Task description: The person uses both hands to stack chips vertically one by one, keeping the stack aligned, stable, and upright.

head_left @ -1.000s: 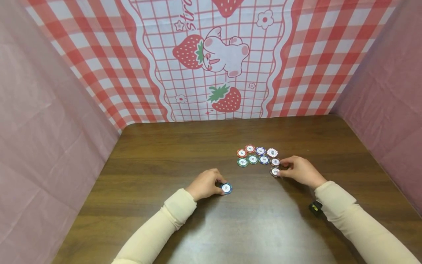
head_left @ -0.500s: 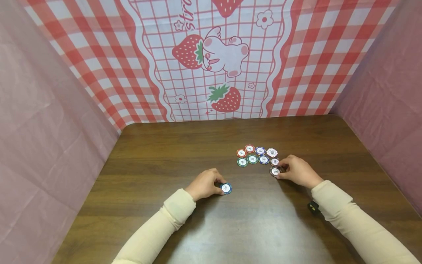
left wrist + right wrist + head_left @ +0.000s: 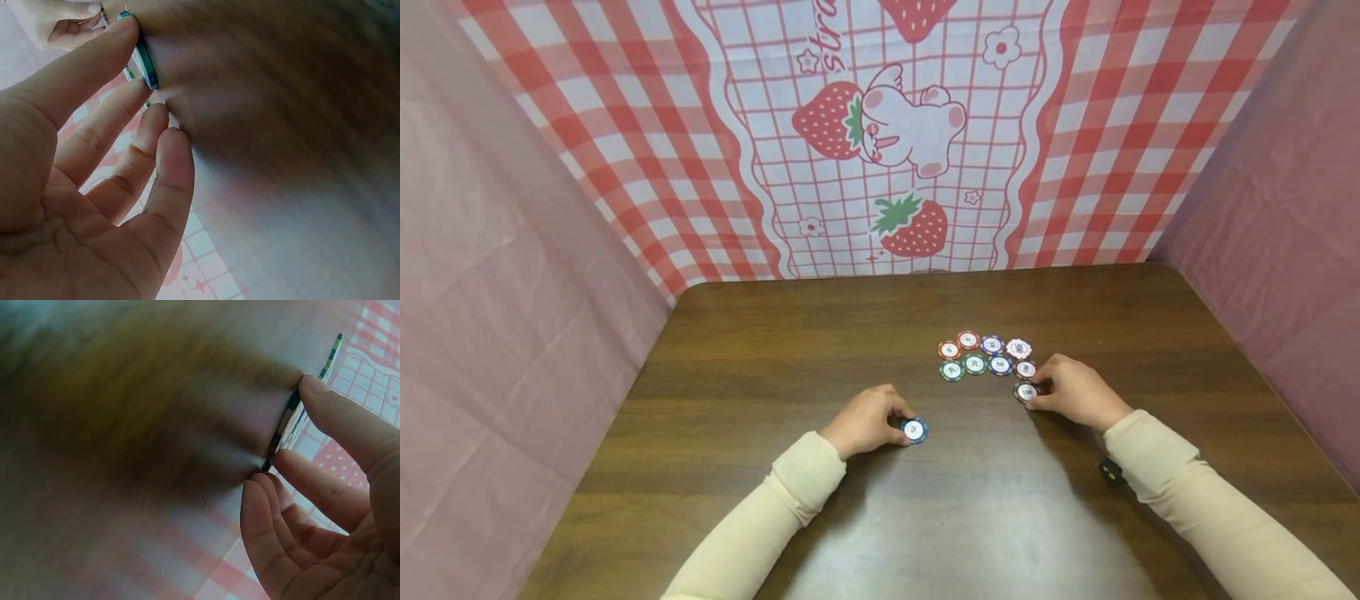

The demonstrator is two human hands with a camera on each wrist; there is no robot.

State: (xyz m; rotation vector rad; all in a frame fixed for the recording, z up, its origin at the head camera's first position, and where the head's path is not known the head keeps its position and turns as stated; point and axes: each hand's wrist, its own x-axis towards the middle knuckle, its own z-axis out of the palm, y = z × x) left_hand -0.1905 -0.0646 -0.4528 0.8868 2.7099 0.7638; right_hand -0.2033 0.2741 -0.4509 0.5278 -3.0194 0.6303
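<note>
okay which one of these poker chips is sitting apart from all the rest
The blue-edged chip pinched by the left hand: it alone is off to the left, while the other chips sit clustered beside the right hand.

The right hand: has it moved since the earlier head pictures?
Yes, slightly: in the head view, the right hand has shifted to the left against the strawberry-print cloth.

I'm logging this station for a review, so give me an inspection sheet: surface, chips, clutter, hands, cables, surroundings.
Surface: brown wood-grain tabletop, bright glare at the near side.
Chips: eight chips in two rows; dark 100 chip just nearer; lone blue chip apart, to the left.
Clutter: nothing seen.
Left hand: pinches the lone blue chip.
Right hand: pinches the dark 100 chip.
Cables: nothing seen.
Surroundings: strawberry-print cloth behind, pink fabric on both sides.
</note>
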